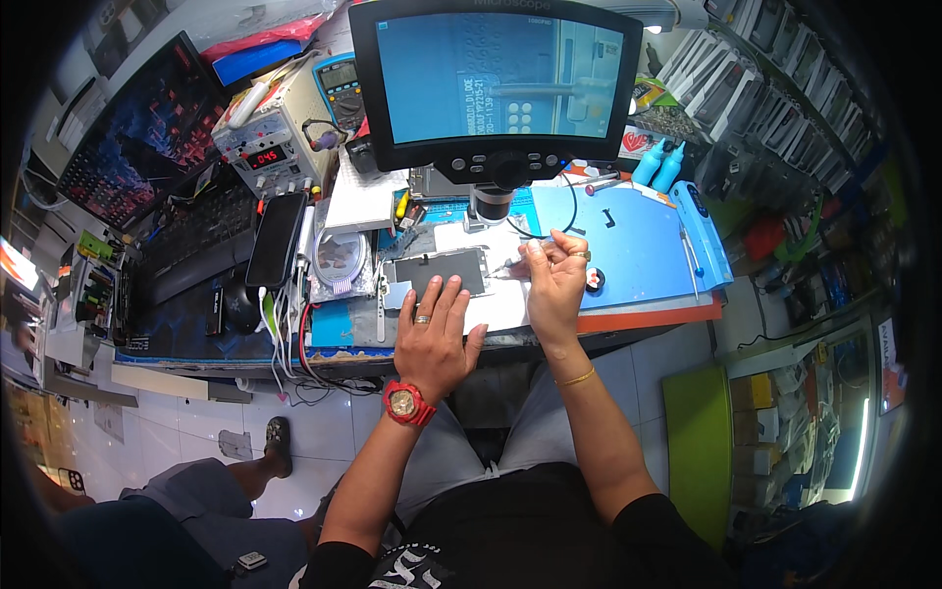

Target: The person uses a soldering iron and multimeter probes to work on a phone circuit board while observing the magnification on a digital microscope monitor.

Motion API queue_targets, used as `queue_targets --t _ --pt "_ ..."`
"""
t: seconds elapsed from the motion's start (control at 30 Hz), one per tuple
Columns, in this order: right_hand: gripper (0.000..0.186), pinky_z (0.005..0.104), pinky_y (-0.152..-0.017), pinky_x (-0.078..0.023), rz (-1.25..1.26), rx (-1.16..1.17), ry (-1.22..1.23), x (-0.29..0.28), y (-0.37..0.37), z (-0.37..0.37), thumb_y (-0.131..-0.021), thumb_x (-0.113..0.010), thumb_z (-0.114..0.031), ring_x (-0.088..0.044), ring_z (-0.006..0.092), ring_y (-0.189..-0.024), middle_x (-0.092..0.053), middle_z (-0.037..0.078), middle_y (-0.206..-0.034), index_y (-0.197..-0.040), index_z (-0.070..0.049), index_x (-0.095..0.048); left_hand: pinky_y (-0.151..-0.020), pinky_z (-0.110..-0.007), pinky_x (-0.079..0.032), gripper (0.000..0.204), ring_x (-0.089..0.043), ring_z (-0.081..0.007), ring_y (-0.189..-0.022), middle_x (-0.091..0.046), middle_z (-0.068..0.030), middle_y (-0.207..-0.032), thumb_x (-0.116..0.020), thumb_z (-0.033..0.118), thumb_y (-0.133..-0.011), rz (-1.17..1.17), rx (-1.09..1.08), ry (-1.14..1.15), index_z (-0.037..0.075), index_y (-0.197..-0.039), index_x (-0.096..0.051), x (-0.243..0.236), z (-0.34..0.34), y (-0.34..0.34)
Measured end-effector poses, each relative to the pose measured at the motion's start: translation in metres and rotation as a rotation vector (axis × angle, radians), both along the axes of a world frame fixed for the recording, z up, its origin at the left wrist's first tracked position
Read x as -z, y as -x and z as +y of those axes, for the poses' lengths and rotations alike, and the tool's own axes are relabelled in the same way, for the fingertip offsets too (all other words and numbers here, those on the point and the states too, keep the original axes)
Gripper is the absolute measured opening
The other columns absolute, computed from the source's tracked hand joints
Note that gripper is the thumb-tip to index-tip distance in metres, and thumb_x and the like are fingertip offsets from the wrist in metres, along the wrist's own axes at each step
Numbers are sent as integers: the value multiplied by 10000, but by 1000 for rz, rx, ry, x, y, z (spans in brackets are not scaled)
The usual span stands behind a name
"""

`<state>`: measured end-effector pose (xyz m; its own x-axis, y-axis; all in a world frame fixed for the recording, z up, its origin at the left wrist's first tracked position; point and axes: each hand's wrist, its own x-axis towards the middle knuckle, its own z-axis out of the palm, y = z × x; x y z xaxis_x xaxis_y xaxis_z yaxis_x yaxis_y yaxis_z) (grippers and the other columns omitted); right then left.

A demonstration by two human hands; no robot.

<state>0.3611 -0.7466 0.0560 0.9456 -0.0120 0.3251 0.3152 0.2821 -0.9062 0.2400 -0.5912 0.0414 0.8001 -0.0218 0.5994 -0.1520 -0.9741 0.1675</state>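
Observation:
My left hand (435, 336) lies with its fingers stretched out over the near edge of a flat dark grey panel (456, 267), perhaps a phone display. That panel rests on the work surface just left of the microscope's lens barrel (493, 203). To its right, my right hand (557, 294) is raised with thumb and fingers pinched together. Whatever sits in that pinch is too small to make out; the fingertips are close to the panel's right end. A magnified picture of the part shows on the microscope's screen (505, 79) above.
Right of my hands lies a blue mat (628, 265) with a small black part, a round container (595, 280) and tweezers (692, 253). Two blue bottles (657, 167) stand behind. On the left are a black phone (278, 239), cables, a power supply (267, 147) and a monitor (137, 133). Another person's leg shows lower left.

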Motion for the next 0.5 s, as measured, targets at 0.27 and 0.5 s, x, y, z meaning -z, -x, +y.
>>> queue_targets --t 0.27,0.5 --pt "333 255 -888 -584 -22 28 -12 5 -2 1 -1104 -655 -59 -704 126 -1015 -674 101 -1088 -1349 51 -459 -1250 -556 -372 460 -565 -324 -1477 -673 -127 -1515 -703 372 -1014 -3 -1 -1 50 -1341 -732 0 0 0" --pt "281 280 -904 -630 -23 16 26 7 -4 -1 -1113 -599 -9 -732 161 -1042 -688 159 -1118 -1323 6 -413 -1249 -556 -373 458 -566 -323 -1476 -675 -124 -1512 -698 377 -1016 -4 -5 -6 52 -1337 -734 1 0 0"
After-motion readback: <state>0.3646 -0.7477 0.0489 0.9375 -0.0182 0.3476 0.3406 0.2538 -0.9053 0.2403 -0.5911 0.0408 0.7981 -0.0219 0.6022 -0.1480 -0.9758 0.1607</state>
